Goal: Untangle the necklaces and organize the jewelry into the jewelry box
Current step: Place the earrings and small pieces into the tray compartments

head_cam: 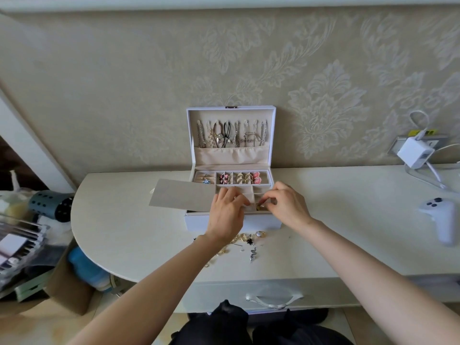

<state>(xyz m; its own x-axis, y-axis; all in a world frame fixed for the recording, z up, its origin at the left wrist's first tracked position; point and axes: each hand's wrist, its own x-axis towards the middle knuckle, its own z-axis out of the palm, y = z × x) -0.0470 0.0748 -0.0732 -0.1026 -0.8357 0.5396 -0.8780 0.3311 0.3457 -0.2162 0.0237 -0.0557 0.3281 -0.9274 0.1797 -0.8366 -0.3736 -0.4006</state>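
A white jewelry box [258,221] stands open against the wall, with several necklaces [231,134] hanging inside its lid. Its upper tray holds rings and earrings [240,178] in small compartments. A beige flap [183,197] lies folded out to the left. Both hands reach into the front compartments. My right hand [286,204] pinches a small gold piece [260,207] over a front compartment. My left hand [227,211] rests on the tray beside it, fingertips at the same spot. Loose gold and silver jewelry [245,241] lies on the table in front of the box.
The white table [139,235] has a rounded left end and a drawer with a ribbon handle [273,298] below. A white controller [440,220] lies at the right, a charger [414,151] plugged in behind it. A hair dryer [53,205] and clutter sit to the left.
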